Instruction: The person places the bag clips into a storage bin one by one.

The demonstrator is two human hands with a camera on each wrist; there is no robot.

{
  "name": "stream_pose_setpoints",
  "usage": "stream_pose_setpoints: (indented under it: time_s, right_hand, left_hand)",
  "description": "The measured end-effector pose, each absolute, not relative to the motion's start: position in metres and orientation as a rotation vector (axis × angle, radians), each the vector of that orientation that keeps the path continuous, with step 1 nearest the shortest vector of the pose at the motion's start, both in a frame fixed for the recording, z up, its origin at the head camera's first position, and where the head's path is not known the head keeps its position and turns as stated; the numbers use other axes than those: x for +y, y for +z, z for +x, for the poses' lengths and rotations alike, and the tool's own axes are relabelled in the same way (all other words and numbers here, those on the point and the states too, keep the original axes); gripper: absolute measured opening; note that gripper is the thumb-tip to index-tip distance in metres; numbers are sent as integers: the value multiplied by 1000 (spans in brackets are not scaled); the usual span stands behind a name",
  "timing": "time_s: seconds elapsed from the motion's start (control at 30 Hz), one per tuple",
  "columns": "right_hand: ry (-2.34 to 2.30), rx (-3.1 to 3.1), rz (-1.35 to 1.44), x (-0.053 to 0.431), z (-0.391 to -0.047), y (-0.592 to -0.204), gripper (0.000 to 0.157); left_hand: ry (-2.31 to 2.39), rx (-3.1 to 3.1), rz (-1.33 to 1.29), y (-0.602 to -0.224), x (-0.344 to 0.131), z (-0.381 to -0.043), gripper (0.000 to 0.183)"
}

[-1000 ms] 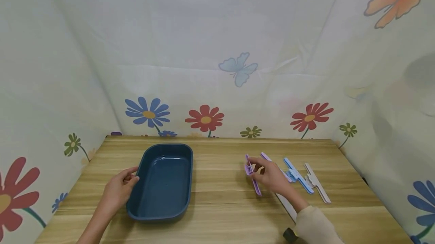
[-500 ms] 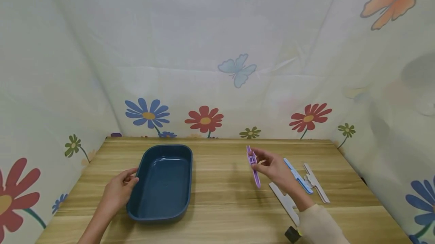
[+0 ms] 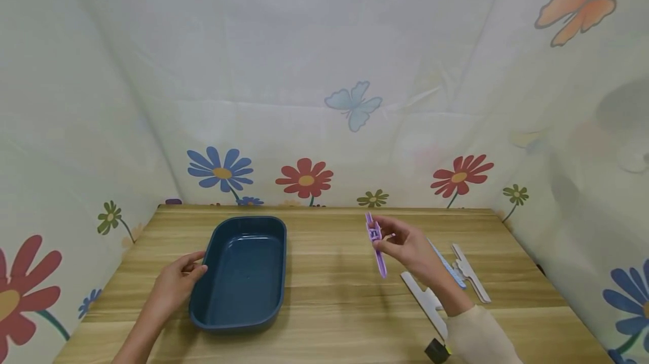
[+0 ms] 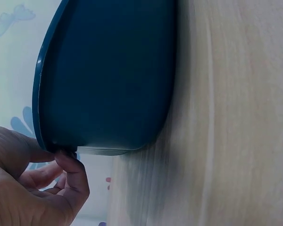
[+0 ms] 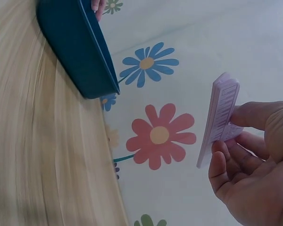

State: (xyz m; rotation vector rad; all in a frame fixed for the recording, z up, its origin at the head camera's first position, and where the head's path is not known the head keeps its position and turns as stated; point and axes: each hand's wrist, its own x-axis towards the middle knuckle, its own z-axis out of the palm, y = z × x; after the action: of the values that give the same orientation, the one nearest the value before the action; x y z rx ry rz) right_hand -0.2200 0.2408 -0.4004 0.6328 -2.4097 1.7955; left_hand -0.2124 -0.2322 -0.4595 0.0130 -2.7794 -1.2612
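Note:
On the left of the head view my left hand (image 3: 177, 283) grips the left rim of a deep blue rectangular plastic basin (image 3: 195, 319). Thumb and finger pinch that rim in the left wrist view. My right hand (image 3: 408, 247) pinches a long purple sealing clip (image 3: 381, 264) by its middle, raised above the table and right of the basin. The right wrist view shows the ridged inner face of this clip (image 5: 222, 106) between thumb and fingers. A white clip (image 3: 425, 303), a partly hidden blue clip (image 3: 453, 271) and a pale grey clip (image 3: 472, 274) lie around the right forearm.
The wood-grain table (image 3: 324, 296) spans the space between basin and clips. A curtain (image 3: 304, 71) printed with flowers and butterflies hangs behind and at both sides. A small black block (image 3: 437, 351) with a yellow edge sits by the right sleeve.
My right hand has lifted the purple clip off the table and slightly away from me. A second purple clip seen earlier is now hidden. My left hand keeps its grip on the basin.

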Motion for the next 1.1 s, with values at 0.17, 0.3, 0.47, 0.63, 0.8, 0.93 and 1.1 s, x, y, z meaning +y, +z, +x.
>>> stream_pose_setpoints:
  time_s: [0.17,0.3,0.47,0.63,0.8,0.93,1.1]
  right_hand:
    - [1794,-2400,651,241,-218,-397,49]
    - [1800,-2380,659,241,-218,-394,49]
    - [1804,-2363,656,240,-217,-392,49]
    - [1799,-2365,639,233,-217,-390,49]
    - [1816,-2371,616,221,-218,-388,49]
    - [1800,-2391,610,211,-220,-387,49]
    - [1797,-2397,640,198,-222,-388,49]
  left_hand:
    - [-1293,-2784,24,-461,-234,-212,43]
    - [-1296,-2773,19,-460,-234,-211,43]
    - [-1293,-2769,14,-460,-233,-211,43]
    - [-1292,-2771,3,-460,-233,-213,44]
    - [-1277,-2772,-1,-460,-233,-213,43]
    - [-1280,-2770,6,-459,-232,-214,43]
    - [-1292,-2776,19,-459,-233,-213,44]
